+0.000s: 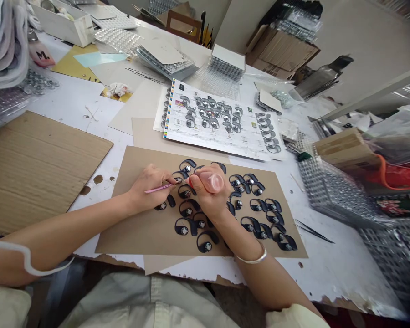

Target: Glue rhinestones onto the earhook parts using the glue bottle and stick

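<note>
Several black hook-shaped earpieces [256,205] with shiny round centres lie spread on a brown cardboard sheet [140,228]. My left hand [150,189] pinches a thin pink stick [160,187], its tip pointing at an earpiece [179,178] near the top of the group. My right hand [208,193] is closed round a small translucent bottle [214,181] with a red tip, held just right of the stick's tip. A silver bangle [254,259] circles my right wrist.
A printed sheet [225,136] with more earpieces lies behind. A large corrugated cardboard piece [37,168] is at left, plastic blister trays [331,191] at right, black tweezers [312,230] near the sheet's right edge, and boxes and trays at the back.
</note>
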Demonstrator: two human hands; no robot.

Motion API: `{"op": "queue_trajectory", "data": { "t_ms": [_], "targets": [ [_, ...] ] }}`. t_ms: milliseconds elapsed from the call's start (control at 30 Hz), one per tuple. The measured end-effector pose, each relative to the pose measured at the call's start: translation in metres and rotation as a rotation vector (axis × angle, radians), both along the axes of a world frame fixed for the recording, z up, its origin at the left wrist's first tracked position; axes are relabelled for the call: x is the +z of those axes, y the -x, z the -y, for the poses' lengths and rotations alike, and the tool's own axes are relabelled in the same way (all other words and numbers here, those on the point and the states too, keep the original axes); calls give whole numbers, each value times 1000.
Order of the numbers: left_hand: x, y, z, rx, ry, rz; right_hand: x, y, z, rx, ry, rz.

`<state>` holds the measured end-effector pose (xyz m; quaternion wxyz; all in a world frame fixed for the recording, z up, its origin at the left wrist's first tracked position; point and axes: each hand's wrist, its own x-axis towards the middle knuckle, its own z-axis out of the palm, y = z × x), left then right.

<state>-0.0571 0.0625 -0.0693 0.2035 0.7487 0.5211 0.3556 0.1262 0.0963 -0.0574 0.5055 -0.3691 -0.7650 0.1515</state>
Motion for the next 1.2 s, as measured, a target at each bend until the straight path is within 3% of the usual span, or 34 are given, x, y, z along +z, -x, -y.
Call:
{"op": "queue_trajectory", "data": {
  "t_ms": [233,400,833,1200],
  "targets": [
    [8,3,-7,58,323,168,0,-1,0,20,-13,-1],
    [17,4,-10,104,424,200,3,0,1,45,-22,-14],
    [11,6,-13,83,435,224,1,1,2,59,26,-31],
    [19,6,-12,104,462,217,-3,-1,2,75,40,-93]
  ]
}}
